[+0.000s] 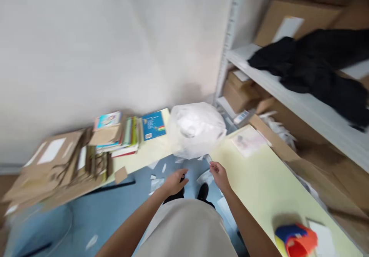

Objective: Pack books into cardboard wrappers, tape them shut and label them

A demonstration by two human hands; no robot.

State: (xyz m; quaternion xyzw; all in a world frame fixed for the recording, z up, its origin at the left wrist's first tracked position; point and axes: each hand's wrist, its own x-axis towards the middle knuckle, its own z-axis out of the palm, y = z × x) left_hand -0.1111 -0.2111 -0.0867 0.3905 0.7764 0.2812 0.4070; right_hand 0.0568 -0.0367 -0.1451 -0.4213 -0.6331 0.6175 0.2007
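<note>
My left hand (pixel 175 182) hangs over the blue floor in front of my body, thumb and fingers apart, with nothing visible in it. My right hand (pixel 219 175) is beside the edge of the pale yellow right-hand table (pixel 259 184). Its fingers are curled together; a small whitish strip (pixel 208 158) shows at the fingertips, but I cannot tell whether it is held. Ahead of both hands, a large translucent white plastic bag (pixel 198 132) bulges in the corner between the two tabletops.
Along the wall, the left table (pixel 152 149) carries a blue book (pixel 153 125), stacked books (pixel 121 134) and flattened cardboard (pixel 54 157). Paper scraps (pixel 157 184) litter the floor. At right stand shelves (pixel 300 99) with black cloth (pixel 317 64) and boxes. A red-and-blue object (pixel 300 237) lies nearby.
</note>
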